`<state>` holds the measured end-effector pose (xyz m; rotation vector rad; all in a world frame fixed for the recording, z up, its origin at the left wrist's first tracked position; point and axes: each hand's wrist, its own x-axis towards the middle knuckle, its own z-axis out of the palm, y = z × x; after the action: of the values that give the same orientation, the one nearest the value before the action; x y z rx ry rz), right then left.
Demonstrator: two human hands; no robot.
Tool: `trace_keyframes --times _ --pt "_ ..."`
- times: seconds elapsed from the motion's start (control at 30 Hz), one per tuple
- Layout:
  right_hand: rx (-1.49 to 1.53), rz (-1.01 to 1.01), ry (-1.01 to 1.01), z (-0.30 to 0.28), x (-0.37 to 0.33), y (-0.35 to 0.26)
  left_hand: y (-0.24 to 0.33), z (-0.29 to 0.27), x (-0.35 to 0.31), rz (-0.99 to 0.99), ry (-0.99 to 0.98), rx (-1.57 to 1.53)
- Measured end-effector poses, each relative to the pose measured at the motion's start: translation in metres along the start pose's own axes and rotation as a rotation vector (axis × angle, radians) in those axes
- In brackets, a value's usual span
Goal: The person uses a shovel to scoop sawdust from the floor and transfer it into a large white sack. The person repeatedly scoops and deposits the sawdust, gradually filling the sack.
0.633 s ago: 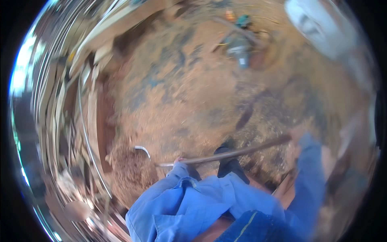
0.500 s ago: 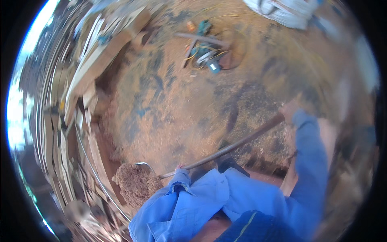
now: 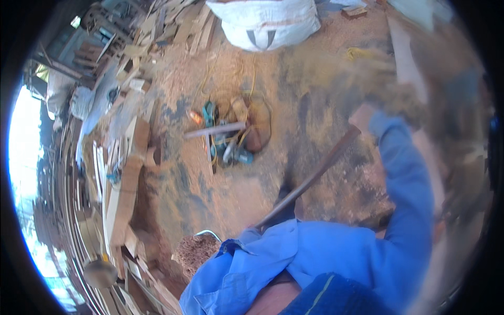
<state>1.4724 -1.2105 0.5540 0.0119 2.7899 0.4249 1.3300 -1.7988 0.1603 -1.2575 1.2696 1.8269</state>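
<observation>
A long-handled shovel [image 3: 315,176] slants across my front, its dark handle rising from lower left to right. My right hand [image 3: 362,116] is wrapped round the upper end of the handle. Lower down, my left hand [image 3: 252,229] is at the shaft, closed round it as far as shows, and mostly covered by the blue sleeve. A heap of brown wood shavings [image 3: 197,253] sits on the shovel's blade at the lower left. Part of the blade's curved metal rim shows beside the heap; my sleeve hides the rest.
Power tools [image 3: 231,152] with tangled yellow cords lie on the sawdust-covered floor [image 3: 236,197] ahead. Planks and timber [image 3: 126,194] are stacked along the left. A large white sack [image 3: 265,23] stands at the far side, with wood offcuts [image 3: 197,26] beside it. The right side is blurred.
The view has turned, bringing the white sack and far offcuts further in. The loaded shovel has shifted rightward, its handle is steeper, and my right hand is higher in view. Both hands stay on it.
</observation>
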Motion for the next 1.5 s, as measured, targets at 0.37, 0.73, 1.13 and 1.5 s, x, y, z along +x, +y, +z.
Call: trace_keyframes --times 0.37,0.73,1.13,1.5 --pt "0.102 0.353 0.144 -0.041 -0.184 -0.008 0.037 0.123 -0.039 0.012 -0.252 0.284" --pt "0.308 0.854 0.081 0.163 -0.368 -0.336 0.050 0.091 -0.015 0.100 -0.434 0.517" --pt "0.827 1.357 0.014 0.132 -0.371 -0.722 0.138 0.070 -0.082 0.348 -0.681 0.819" --pt "1.167 1.431 -0.056 0.055 -0.233 -0.855 0.167 0.150 -0.166 0.358 -0.948 0.853"
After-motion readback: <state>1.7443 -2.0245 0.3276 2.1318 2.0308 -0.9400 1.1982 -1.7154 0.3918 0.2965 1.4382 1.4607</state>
